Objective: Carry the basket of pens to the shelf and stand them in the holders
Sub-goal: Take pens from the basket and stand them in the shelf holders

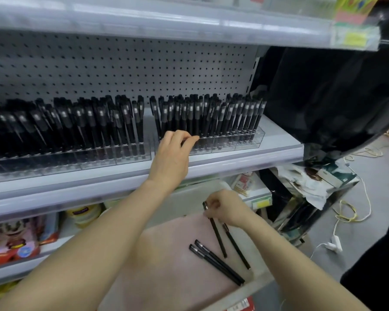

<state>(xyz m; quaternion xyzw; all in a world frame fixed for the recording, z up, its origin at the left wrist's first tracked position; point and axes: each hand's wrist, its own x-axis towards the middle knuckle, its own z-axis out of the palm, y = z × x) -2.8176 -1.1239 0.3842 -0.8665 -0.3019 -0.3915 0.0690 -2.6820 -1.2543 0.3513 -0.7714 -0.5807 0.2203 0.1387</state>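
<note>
Curled round two black pens (218,239), my right hand (226,208) sits just below centre of the frame. It grips them near their capped ends, and their lower ends slant down over the basket (166,272). My left hand (173,153) is up at centre frame, its bent fingertips (190,138) against the front row of the right pen holder (238,143). I cannot tell whether those fingers pinch a pen or only touch the row.

The basket is in the lower middle of the frame, below the shelf (245,159), so the carrying looks done. Two loose pens (216,263) lie side by side on its pink floor, toward the lower right corner. Both clear holders are nearly full. The left pen holder (81,163) runs across the middle left, and its shelved pens (94,124) lean every which way.

I judge we are late in the standing step, with four pens left. Next I need a free slot. The gap I can see lies between the two holders, not inside one, so the left fingers should part the row. Then the right hand can bring one pen up at a time, tip down, and seat it without tipping its neighbours.
</note>
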